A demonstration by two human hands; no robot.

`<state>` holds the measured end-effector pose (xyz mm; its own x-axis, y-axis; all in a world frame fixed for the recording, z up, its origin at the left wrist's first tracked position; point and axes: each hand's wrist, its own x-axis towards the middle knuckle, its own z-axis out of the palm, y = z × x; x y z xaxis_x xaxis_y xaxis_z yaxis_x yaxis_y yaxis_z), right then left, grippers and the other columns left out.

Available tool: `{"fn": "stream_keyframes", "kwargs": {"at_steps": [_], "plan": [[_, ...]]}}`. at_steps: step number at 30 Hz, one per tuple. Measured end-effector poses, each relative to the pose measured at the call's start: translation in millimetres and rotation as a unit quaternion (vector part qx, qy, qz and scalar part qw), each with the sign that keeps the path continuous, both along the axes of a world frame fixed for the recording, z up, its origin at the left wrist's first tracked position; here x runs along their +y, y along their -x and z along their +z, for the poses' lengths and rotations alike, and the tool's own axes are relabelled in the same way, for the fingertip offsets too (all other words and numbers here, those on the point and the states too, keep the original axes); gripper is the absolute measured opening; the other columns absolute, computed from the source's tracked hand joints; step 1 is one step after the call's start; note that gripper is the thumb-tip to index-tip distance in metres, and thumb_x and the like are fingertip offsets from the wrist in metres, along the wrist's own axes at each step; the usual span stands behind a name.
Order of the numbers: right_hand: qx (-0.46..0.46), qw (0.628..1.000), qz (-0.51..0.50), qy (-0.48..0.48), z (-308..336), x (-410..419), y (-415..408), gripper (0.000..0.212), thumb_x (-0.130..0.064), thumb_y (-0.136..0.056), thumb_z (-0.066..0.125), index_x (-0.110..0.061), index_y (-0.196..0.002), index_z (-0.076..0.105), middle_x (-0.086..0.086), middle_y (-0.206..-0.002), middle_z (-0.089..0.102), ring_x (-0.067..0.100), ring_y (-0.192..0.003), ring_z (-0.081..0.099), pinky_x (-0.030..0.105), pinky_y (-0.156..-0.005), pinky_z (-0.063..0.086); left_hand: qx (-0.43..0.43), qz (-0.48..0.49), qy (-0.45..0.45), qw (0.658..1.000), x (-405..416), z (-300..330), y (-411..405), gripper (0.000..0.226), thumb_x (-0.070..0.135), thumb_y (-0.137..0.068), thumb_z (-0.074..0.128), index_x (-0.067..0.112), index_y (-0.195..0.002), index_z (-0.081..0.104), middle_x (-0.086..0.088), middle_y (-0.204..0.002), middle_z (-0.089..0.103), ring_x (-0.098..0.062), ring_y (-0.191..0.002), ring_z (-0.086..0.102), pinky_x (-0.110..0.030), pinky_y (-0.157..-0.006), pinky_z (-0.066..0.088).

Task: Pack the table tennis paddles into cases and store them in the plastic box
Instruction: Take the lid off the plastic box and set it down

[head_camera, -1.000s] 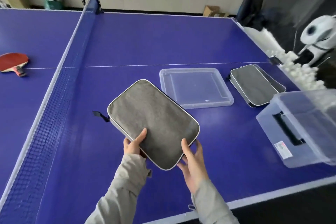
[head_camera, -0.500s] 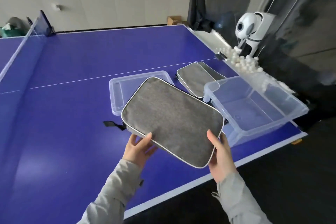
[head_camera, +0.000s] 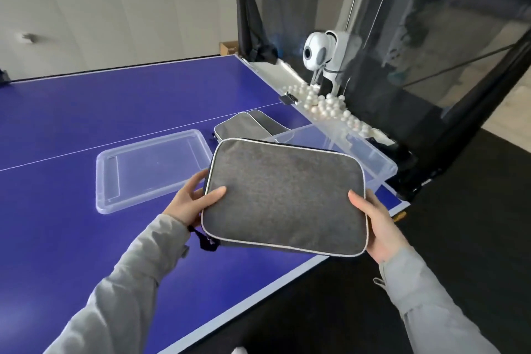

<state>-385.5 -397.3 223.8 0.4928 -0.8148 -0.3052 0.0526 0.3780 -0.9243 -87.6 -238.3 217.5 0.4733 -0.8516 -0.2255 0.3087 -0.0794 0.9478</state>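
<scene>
A grey paddle case (head_camera: 284, 198) with pale piping is held flat in the air above the near corner of the blue worktop (head_camera: 86, 129), partly covering the clear plastic box (head_camera: 370, 158) behind it. The case is gripped at its left edge by the left hand (head_camera: 192, 201), thumb laid on the top face and fingers curled beneath; its right edge is clasped by the right hand (head_camera: 376, 224), thumb on top (the fingers underneath are hidden). A dark strap loop (head_camera: 207, 241) hangs from the case's near left corner.

The box lid (head_camera: 152, 169) is laid flat on the worktop to the left of the case, just beside it. A second grey case (head_camera: 247, 126) is seen lying beyond, close against the box. The worktop is crossed by a white line and edged in white. Along its right end a tray of white balls (head_camera: 324, 103) is set, with a white ball machine (head_camera: 321, 54) standing behind it inside black netting (head_camera: 431, 66). A pale wall is seen behind, dark flooring below.
</scene>
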Motion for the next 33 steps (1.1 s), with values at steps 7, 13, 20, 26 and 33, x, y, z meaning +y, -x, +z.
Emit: {"fn": "stream_keyframes", "kwargs": {"at_steps": [7, 13, 20, 26, 33], "plan": [[0.024, 0.999, -0.017, 0.031, -0.2, -87.3, 6.1, 0.058, -0.049, -0.060, 0.078, -0.037, -0.115, 0.062, -0.005, -0.112, 0.070, 0.016, -0.100, 0.069, 0.033, -0.068, 0.057, -0.016, 0.006, 0.001, 1.000, -71.9, -15.2, 19.4, 0.099, 0.040, -0.026, 0.094, 0.023, -0.116, 0.058, -0.005, -0.109, 0.068, -0.023, -0.093, 0.067, -0.041, -0.079, 0.055], [0.076, 0.994, -0.018, 0.074, 10.5, -170.4, -6.1, 0.063, -0.052, -0.053, 0.081, -0.038, -0.112, 0.063, -0.008, -0.105, 0.072, 0.013, -0.094, 0.070, 0.027, -0.065, 0.056, 0.004, 0.021, -0.019, 1.000, -142.7, -33.4, 27.7, 0.082, 0.032, -0.035, 0.087, 0.027, -0.113, 0.061, 0.010, -0.097, 0.071, -0.012, -0.089, 0.067, -0.038, -0.071, 0.056], [0.140, 0.984, -0.007, 0.106, 6.6, -248.7, -12.3, 0.034, -0.045, -0.075, 0.073, -0.034, -0.106, 0.066, 0.004, -0.108, 0.070, 0.019, -0.100, 0.068, 0.040, -0.088, 0.054, -0.005, 0.101, -0.039, 0.994, -209.7, -45.8, 46.2, 0.060, 0.004, -0.065, 0.083, 0.036, -0.109, 0.057, 0.009, -0.099, 0.067, -0.013, -0.088, 0.066, -0.036, -0.073, 0.056], [0.189, 0.973, 0.063, 0.119, -21.8, -301.6, -20.3, 0.014, -0.039, -0.084, 0.066, -0.037, -0.098, 0.067, -0.001, -0.104, 0.071, 0.011, -0.093, 0.067, 0.026, -0.074, 0.051, -0.057, 0.148, -0.094, 0.983, -239.7, -60.3, 66.0, 0.073, -0.002, -0.068, 0.080, 0.019, -0.131, 0.050, 0.003, -0.106, 0.057, -0.021, -0.090, 0.060, -0.043, -0.089, 0.052], [0.248, 0.944, 0.197, 0.094, -77.7, -347.9, -40.3, 0.049, -0.039, -0.080, 0.072, -0.022, -0.123, 0.056, 0.005, -0.125, 0.060, 0.023, -0.109, 0.062, 0.044, -0.100, 0.048, -0.155, 0.210, -0.247, 0.933, -250.9, -91.7, 86.3, 0.080, 0.009, -0.058, 0.089, 0.008, -0.129, 0.050, -0.013, -0.126, 0.052, -0.030, -0.111, 0.056, -0.042, -0.100, 0.044]]}}
